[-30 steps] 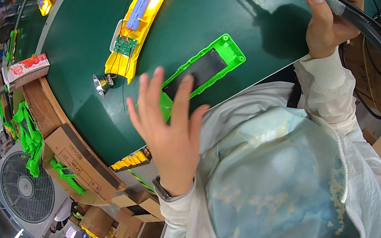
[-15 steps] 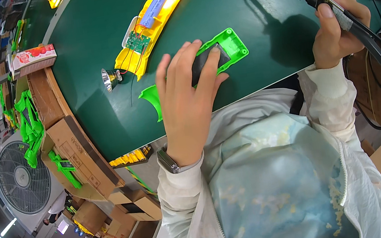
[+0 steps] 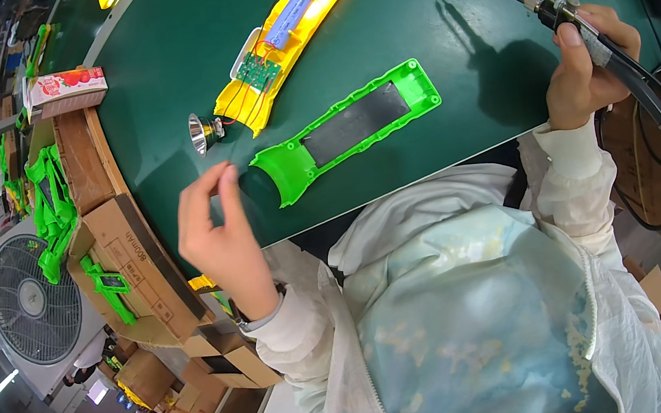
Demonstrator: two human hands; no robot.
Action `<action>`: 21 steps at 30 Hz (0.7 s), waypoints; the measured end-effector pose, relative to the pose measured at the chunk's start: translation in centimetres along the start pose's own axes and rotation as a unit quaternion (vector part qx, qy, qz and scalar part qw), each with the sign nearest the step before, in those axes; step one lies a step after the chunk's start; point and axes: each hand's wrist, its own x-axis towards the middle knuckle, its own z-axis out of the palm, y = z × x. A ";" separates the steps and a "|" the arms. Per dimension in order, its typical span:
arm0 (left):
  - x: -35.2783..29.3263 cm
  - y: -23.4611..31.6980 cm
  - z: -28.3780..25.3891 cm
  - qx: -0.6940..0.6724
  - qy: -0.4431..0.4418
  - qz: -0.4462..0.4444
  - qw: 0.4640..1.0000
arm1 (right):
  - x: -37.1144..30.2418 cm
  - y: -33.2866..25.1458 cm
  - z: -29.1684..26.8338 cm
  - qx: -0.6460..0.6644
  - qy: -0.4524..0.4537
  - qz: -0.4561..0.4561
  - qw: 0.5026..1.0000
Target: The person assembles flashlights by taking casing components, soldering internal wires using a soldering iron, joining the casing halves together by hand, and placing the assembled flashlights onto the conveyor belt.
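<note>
Green plastic shell (image 3: 290, 164) lies open on the dark green table (image 3: 403, 7), near its front edge, with a flat black sheet (image 3: 356, 123) in its middle. The left hand (image 3: 219, 236) is just beside the wide end, a little apart; its thumb and fingertips are close together, and I cannot tell if they pinch something tiny. The right hand (image 3: 589, 78) holds a soldering iron (image 3: 638, 82). Farther back is a yellow shell (image 3: 243, 104) with a blue battery (image 3: 292, 16) and small green board (image 3: 257, 72)
</note>
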 end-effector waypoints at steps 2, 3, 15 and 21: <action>0.3 -0.1 -0.5 -0.014 0.045 0.002 0.999 | 0.0 0.1 -0.2 -0.005 -0.003 0.005 1.000; 0.5 -0.2 -0.8 -0.017 0.049 0.003 0.999 | 0.1 0.1 -0.2 -0.009 -0.005 0.009 1.000; 2.1 5.5 2.9 -0.165 0.014 0.103 0.981 | -0.1 -0.8 0.3 -0.049 -0.038 0.035 0.997; 3.4 5.6 6.7 0.047 0.012 0.172 0.984 | 0.4 -1.3 0.3 -0.064 -0.028 0.036 0.997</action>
